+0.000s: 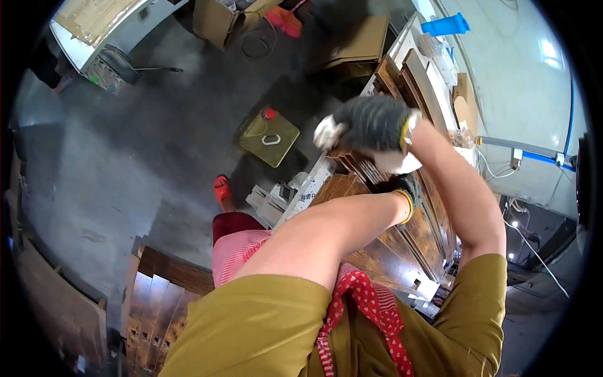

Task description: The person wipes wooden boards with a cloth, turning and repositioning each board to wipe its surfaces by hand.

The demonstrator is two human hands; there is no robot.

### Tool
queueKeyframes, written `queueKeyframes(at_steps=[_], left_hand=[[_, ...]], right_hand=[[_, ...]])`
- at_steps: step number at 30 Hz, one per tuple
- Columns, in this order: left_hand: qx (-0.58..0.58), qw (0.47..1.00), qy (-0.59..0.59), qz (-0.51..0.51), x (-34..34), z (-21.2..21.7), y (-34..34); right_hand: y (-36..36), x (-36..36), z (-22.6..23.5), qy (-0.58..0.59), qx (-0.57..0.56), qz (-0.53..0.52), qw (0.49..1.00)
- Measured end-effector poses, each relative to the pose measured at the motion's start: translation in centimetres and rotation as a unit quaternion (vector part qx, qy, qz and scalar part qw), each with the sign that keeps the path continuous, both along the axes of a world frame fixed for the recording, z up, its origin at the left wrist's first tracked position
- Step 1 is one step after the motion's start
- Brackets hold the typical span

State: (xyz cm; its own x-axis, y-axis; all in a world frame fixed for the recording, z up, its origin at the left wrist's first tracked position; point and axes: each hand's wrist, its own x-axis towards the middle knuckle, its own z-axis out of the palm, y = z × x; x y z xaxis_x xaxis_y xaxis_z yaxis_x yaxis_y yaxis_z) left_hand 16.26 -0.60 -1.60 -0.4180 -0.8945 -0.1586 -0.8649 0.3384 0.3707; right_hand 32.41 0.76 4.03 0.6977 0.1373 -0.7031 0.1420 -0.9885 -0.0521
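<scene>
My right hand (374, 122), in a dark knitted glove with a yellow cuff, is raised over the work surface and closed round a white rag (329, 132). More white cloth (399, 163) hangs below its wrist. My left hand (408, 188), gloved the same way, reaches under the right arm to the dark brown wooden boards (370, 254). It lies against them, its fingers mostly hidden, so I cannot tell whether it grips one. The boards are glossy and lie side by side in rows.
A yellowish jerrycan (270, 137) with a red cap stands on the grey floor. Cardboard boxes (361, 44) sit beyond. More brown boards (157, 314) stack at the lower left. A blue bottle (446, 25) and a white wall with cables border the right. Another person's foot shows at far left.
</scene>
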Motion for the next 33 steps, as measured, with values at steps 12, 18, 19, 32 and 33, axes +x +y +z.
queueKeyframes(at_steps=[12,18,19,32,33], left_hand=[[-0.045,0.999,0.001,0.016,0.8,-0.9,1.5],[-0.090,0.992,0.083,0.020,1.7,0.0,1.8],[-0.080,0.991,0.108,0.021,1.5,0.0,1.6],[-0.248,0.969,0.003,-0.024,-2.6,2.1,1.3],[-0.278,0.959,0.030,-0.044,-4.4,3.2,0.7]], right_hand=[[-2.2,-4.4,0.1,-0.246,-0.003,-0.125,0.961],[-11.9,-17.7,7.8,-0.383,0.025,-0.498,0.777],[-13.9,-22.7,8.1,-0.461,0.012,-0.480,0.747],[-8.0,-68.9,7.3,-0.688,-0.122,-0.644,0.312],[-7.7,-71.5,6.3,-0.693,-0.102,-0.669,0.250]])
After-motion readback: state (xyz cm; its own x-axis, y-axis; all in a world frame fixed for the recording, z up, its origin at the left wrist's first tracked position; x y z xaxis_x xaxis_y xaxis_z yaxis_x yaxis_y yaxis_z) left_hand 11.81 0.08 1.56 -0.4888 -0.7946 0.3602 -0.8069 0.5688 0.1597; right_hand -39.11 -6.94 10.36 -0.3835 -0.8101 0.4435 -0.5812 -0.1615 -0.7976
